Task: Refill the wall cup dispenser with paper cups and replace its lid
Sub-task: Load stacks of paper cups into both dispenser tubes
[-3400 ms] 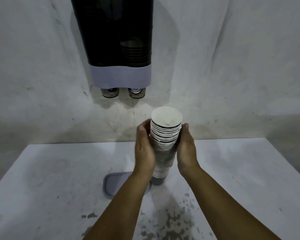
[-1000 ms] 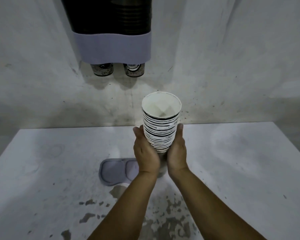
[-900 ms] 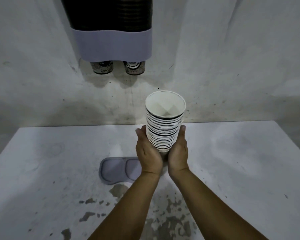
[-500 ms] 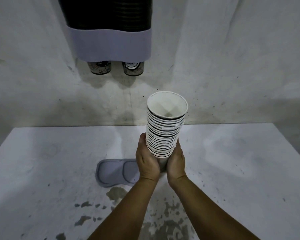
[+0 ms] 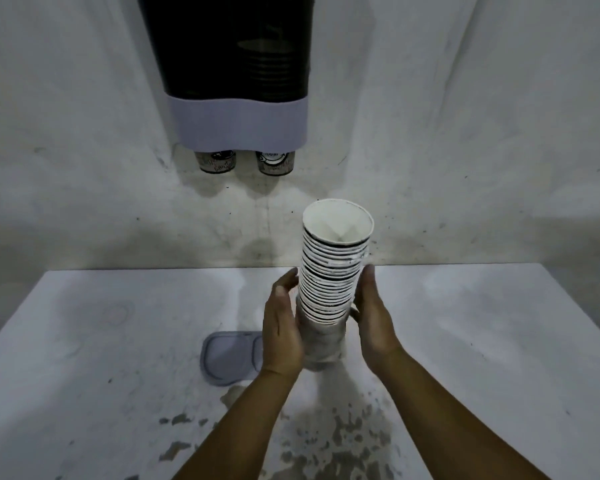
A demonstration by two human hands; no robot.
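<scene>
Here, in the single head view, a tall stack of paper cups (image 5: 329,278) stands upright between the two hands, mouth up, white inside, its side banded with many dark-edged white rims packed close; the individual cups are too tightly nested to count. Its lower part is a plain pale sleeve of cup walls, and whether its base touches the table (image 5: 84,358) I cannot tell. The left hand (image 5: 281,327) lies flat along the stack's left side, fingers straight and together, palm against the lower cups. The right hand (image 5: 373,320) mirrors it on the right side, fingers extended upward and pressed to the stack, so the stack is held between two flat palms.

On the wall above hangs one cup dispenser (image 5: 236,74), dark and translucent on top with a pale grey band below. Two cup bottoms (image 5: 245,162) with printed patterns poke out under the band, side by side. Ribbed rims of cups show through the dark right-hand column; the left column looks dark.

One grey lid (image 5: 227,358), rounded and shallow, lies flat on the table just left of the left hand, partly hidden by it. Dark flaked patches (image 5: 326,441) mark the tabletop near the forearms.
</scene>
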